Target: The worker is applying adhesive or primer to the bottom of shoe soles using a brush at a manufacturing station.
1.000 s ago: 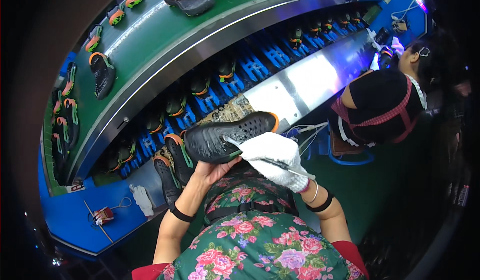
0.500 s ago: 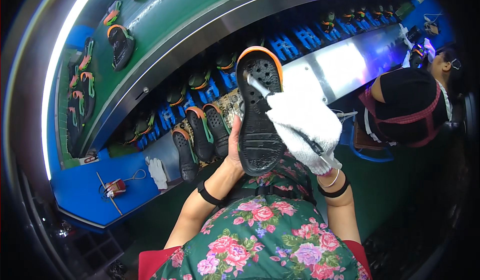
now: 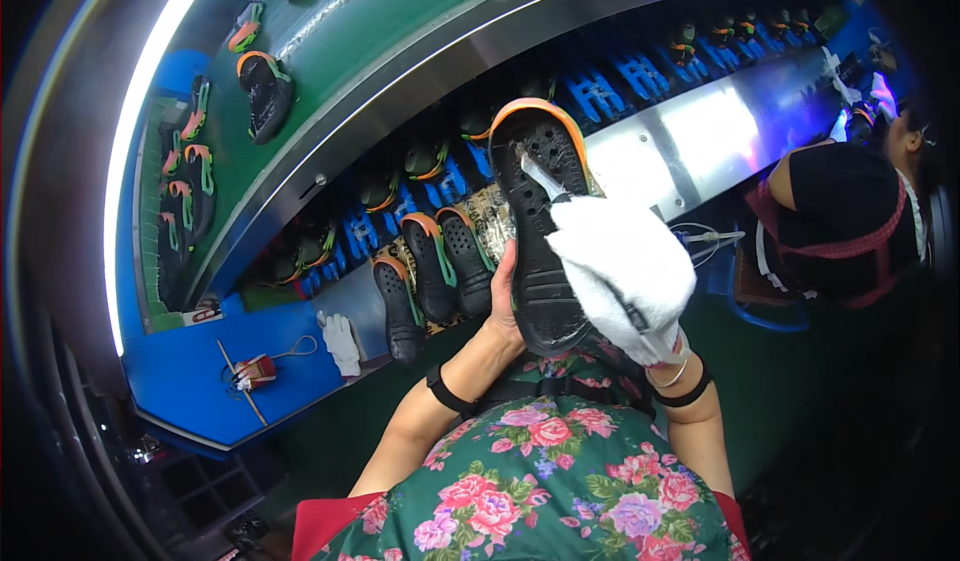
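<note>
A black clog-type shoe (image 3: 537,246) with a perforated front part and an orange rim stands toe-up in front of me. My bare left hand (image 3: 505,299) grips it along its left edge; most of those fingers are hidden behind it. In a white knit glove, my right hand (image 3: 628,276) is closed around a brush (image 3: 541,175) with a pale metal neck. The brush's tip meets the shoe among the holes near the toe. Just left of my left hand, three similar shoes (image 3: 436,279) lean side by side on a ledge.
A green conveyor belt (image 3: 340,31) carrying several shoes curves past at upper left. Below it runs a row of blue racks (image 3: 640,76). On the blue table (image 3: 180,371) lie a stick (image 3: 243,381) and a white glove (image 3: 341,345). A co-worker (image 3: 845,211) sits at the right.
The brush tip has shifted slightly down along the shoe, away from the toe rim. The whole view has slid, so things appear further right. Both hands keep their holds.
</note>
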`<state>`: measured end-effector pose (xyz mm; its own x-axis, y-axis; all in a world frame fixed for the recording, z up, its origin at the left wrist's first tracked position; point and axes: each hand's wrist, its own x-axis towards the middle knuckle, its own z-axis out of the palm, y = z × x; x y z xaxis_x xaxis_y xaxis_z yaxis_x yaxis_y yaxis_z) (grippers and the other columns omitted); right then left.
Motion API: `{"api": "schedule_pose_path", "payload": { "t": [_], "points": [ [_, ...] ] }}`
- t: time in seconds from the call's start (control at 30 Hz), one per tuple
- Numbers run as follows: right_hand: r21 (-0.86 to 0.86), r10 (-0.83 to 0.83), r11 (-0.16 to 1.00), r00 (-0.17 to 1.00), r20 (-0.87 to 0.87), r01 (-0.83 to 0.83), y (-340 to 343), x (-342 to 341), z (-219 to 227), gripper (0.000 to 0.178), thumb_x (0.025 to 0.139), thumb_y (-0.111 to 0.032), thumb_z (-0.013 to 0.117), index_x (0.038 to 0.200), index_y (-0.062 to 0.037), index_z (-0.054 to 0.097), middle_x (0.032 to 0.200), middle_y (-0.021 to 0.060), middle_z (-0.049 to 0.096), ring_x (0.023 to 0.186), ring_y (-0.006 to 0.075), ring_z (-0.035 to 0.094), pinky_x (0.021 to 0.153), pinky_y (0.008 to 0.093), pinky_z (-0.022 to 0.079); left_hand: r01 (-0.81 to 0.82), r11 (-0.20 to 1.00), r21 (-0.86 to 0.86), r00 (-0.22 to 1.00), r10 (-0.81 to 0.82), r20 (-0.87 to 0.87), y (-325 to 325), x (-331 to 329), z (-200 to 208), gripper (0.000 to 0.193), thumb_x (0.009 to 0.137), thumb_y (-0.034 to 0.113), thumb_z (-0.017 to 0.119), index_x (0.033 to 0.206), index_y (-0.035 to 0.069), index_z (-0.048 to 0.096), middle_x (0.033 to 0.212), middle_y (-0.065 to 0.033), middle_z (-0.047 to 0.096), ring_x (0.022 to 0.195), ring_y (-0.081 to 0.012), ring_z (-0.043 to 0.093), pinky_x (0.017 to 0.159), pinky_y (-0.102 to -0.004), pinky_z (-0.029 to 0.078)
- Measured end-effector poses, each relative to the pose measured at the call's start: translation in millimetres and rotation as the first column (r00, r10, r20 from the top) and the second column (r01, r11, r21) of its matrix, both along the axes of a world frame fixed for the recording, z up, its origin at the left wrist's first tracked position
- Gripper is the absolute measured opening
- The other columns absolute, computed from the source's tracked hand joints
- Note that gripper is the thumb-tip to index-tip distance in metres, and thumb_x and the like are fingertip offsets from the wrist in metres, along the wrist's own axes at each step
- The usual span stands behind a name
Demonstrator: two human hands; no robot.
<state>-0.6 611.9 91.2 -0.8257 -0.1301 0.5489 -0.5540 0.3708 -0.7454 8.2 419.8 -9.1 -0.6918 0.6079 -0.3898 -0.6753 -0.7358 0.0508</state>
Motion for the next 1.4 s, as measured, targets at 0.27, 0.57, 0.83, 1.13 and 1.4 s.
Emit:
{"api": "schedule_pose_path", "payload": {
  "t": [0.27,0.57,0.83,1.13,1.4],
  "points": [
    [-0.083,-0.099,0.992,0.994,-0.038,0.096,-8.1,-4.4,-1.8,0.022,0.077,0.002,0.075,0.098,-0.0033,0.078,0.103,0.0139,0.077,0.098,0.0282,0.074,0.086,0.0376,0.058,0.024,0.999,-0.026,0.996,-0.026,-0.089,0.2,-16.7,6.2,0.082,0.096,0.073,0.047,0.145,0.007,0.053,0.138,-0.0174,0.063,0.124,-0.0344,0.063,0.11,-0.0527,0.047],
    [-0.304,-0.014,0.952,0.996,0.089,0.041,-12.6,-6.5,-13.0,0.015,0.077,0.004,0.077,0.091,-0.0016,0.077,0.102,0.0146,0.077,0.092,0.0271,0.075,0.082,0.0357,0.059,-0.069,0.997,-0.038,0.966,0.058,-0.252,12.7,-37.5,21.7,0.102,0.089,0.085,0.041,0.155,0.007,0.039,0.148,-0.0174,0.054,0.134,-0.0337,0.055,0.115,-0.0535,0.041],
    [-0.188,0.064,0.98,0.998,-0.009,-0.065,-14.6,0.5,-21.4,0.024,0.077,0.005,0.076,0.1,-0.0019,0.077,0.108,0.015,0.076,0.098,0.0289,0.074,0.088,0.0387,0.058,-0.114,0.993,-0.008,0.952,0.106,-0.287,26.8,-44.3,23.7,0.101,0.09,0.083,0.044,0.157,0.009,0.033,0.154,-0.0139,0.046,0.136,-0.0402,0.05,0.104,-0.062,0.049],
    [-0.225,0.081,0.97,0.996,-0.036,-0.087,-23.3,10.0,-27.4,0.022,0.078,0.003,0.078,0.098,-0.0053,0.078,0.1,0.0131,0.077,0.092,0.0287,0.075,0.083,0.0376,0.059,-0.033,0.986,0.165,0.946,0.084,-0.313,25.4,-61.3,24.9,0.106,0.084,0.089,0.044,0.157,0.013,0.034,0.141,-0.0267,0.055,0.108,-0.047,0.066,0.092,-0.0585,0.057],
    [-0.221,0.16,0.959,0.983,-0.094,-0.177,-16.4,14.2,-41.0,0.026,0.076,-0.001,0.08,0.101,-0.0075,0.079,0.102,0.012,0.077,0.095,0.0288,0.075,0.083,0.0379,0.059,-0.046,0.984,0.174,0.934,0.104,-0.341,24.9,-71.6,19.2,0.101,0.087,0.086,0.044,0.155,0.011,0.036,0.138,-0.0283,0.056,0.109,-0.0462,0.066,0.093,-0.0583,0.057]
  ]
}}
